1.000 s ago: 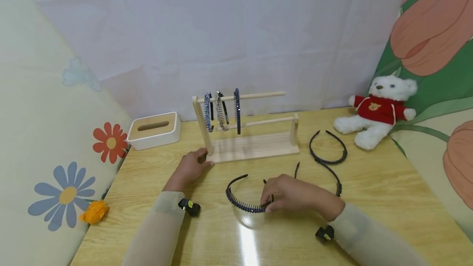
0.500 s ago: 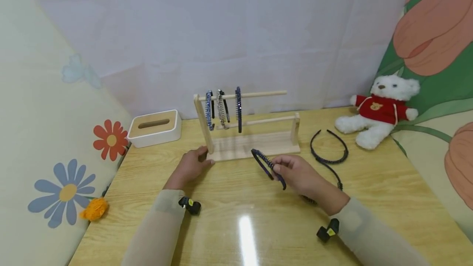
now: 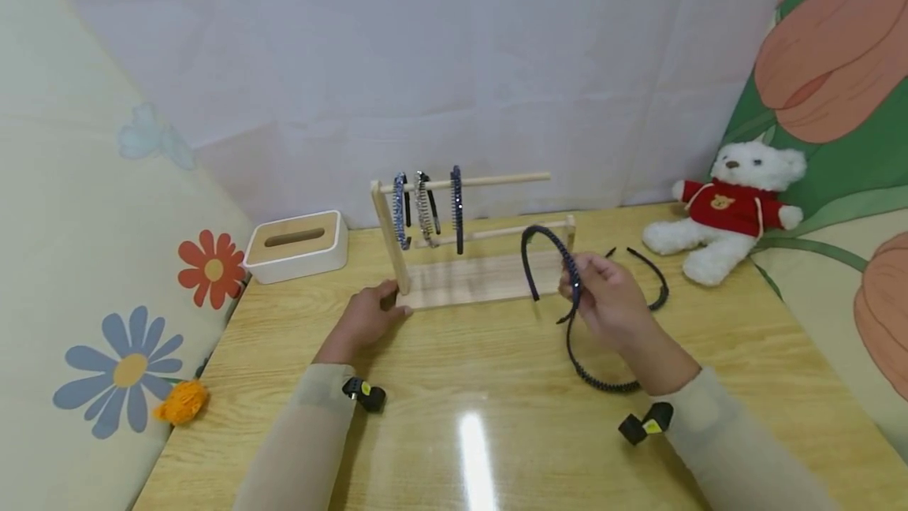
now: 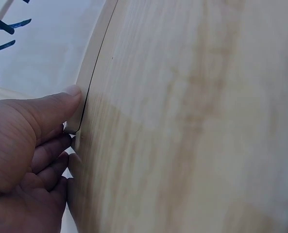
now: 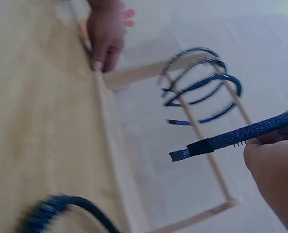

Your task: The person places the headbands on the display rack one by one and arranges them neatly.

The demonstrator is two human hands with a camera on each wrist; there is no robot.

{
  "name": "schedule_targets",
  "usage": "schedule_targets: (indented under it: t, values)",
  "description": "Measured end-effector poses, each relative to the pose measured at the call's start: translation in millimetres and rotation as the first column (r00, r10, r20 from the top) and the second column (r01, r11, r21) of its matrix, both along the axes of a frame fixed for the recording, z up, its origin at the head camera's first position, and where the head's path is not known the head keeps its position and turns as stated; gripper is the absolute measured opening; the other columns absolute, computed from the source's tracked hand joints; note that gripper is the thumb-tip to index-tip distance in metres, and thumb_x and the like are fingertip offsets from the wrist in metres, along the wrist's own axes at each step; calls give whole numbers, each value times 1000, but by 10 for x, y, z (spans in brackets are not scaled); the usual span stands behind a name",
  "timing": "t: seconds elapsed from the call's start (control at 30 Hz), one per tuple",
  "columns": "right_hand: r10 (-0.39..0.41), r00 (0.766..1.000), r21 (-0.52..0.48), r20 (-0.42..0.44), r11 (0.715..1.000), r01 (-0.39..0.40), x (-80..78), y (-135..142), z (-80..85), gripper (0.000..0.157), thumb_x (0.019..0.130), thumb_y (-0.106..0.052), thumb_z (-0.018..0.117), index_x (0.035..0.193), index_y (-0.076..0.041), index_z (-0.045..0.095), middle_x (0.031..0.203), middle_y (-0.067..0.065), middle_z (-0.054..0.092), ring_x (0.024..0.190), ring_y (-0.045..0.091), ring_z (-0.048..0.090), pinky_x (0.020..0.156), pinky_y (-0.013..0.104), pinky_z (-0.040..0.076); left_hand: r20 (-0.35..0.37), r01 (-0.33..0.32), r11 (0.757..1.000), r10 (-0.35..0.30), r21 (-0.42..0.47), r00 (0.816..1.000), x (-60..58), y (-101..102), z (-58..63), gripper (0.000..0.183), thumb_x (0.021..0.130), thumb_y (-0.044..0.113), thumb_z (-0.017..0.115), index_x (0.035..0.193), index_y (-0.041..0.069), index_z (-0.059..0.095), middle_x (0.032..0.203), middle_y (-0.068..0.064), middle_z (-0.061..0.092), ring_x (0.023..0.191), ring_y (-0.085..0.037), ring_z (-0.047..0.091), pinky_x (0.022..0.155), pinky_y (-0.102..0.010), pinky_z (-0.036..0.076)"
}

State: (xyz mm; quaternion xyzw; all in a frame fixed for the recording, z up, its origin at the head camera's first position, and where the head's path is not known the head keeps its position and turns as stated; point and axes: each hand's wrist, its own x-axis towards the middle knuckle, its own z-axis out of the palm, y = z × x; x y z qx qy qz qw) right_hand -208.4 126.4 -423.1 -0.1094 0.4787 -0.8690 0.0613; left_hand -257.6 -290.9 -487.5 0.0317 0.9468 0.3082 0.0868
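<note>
A dark navy headband (image 3: 568, 261) is raised in front of the rack's right end, its arch upward. My right hand (image 3: 615, 306) pinches one side of it. In the right wrist view, the glittery headband (image 5: 250, 132) has short teeth underneath. The wooden rack (image 3: 464, 281) stands at the back, bearing a blue headband (image 3: 400, 215), a silver headband (image 3: 423, 211) and a dark blue headband (image 3: 457, 215) on its upper bar. My left hand (image 3: 365, 317) grips the left end of its base; in the left wrist view, the thumb (image 4: 72, 92) presses the base edge.
Two dark headbands lie on the right: a near headband (image 3: 599, 383) and a far headband (image 3: 662, 298), partly behind my right hand. A tissue box (image 3: 301, 265) stands left of the rack. A white teddy bear (image 3: 731, 211) sits back right. An orange ball-like thing (image 3: 183, 403) lies far left.
My right hand has lifted the navy headband off the table and carried it right and up, turning it arch upward. The left hand has stayed at the rack's base.
</note>
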Motion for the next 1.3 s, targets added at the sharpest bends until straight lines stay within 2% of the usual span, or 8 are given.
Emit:
schedule_targets:
  t: [0.13,0.3,0.47,0.6,0.73,1.0,1.17,1.3]
  values:
    - [-144,988,-115,-64,984,136,-87,142,231,25,111,-22,60,94,-7,71,103,4,67,86,10,65,79,21,57,-14,0,1000,0,-10,1000,-15,-11,4,68,108,30,72,167,8,45,174,-25,35,160,-51,32,132,-65,28]
    - [-299,952,-195,-66,939,282,-232,200,466,27,112,-21,57,95,-5,70,106,7,62,88,12,62,80,22,56,1,-6,1000,6,-14,1000,-4,-29,37,69,109,29,71,168,8,43,174,-25,33,161,-50,31,132,-64,28]
    - [-363,931,-241,-39,908,344,-391,120,603,25,112,-21,55,97,-4,67,104,7,62,87,14,61,79,22,56,0,1,1000,-1,-7,1000,-12,-40,38,69,109,29,70,168,7,42,174,-26,32,161,-51,31,132,-64,27]
    - [-392,919,-253,-51,895,367,-505,39,648,26,112,-17,54,96,-4,69,98,8,63,82,15,63,75,21,56,10,8,1000,-8,4,1000,-19,-27,19,69,109,30,71,168,7,43,174,-27,31,161,-51,29,132,-65,27]
    - [-410,909,-204,-71,898,389,-630,-22,615,29,114,-12,52,92,-6,69,98,7,64,81,14,63,75,20,57,8,7,1000,-7,7,1000,-18,-20,16,69,109,30,71,168,7,43,174,-27,31,161,-51,29,132,-65,27]
    - [-361,932,-36,-11,932,361,-818,-100,336,30,115,-10,51,90,-9,69,92,1,67,84,14,63,79,21,58,8,9,1000,-9,0,1000,-13,-17,12,69,108,30,72,167,7,44,174,-27,32,161,-51,30,132,-65,28]
    - [-356,934,138,-28,924,356,-830,-197,217,22,115,-13,54,100,-5,68,97,3,70,91,14,66,87,22,61,10,8,1000,-8,3,1000,-12,-22,-4,69,108,31,71,167,7,44,174,-28,31,160,-52,31,131,-66,29]
    - [-352,933,206,-72,910,359,-839,-277,183,21,115,-14,55,105,0,67,99,6,71,94,15,69,94,24,61,10,4,1000,-4,6,1000,-18,-19,-16,69,109,30,71,167,7,43,174,-28,31,161,-52,30,131,-66,28]
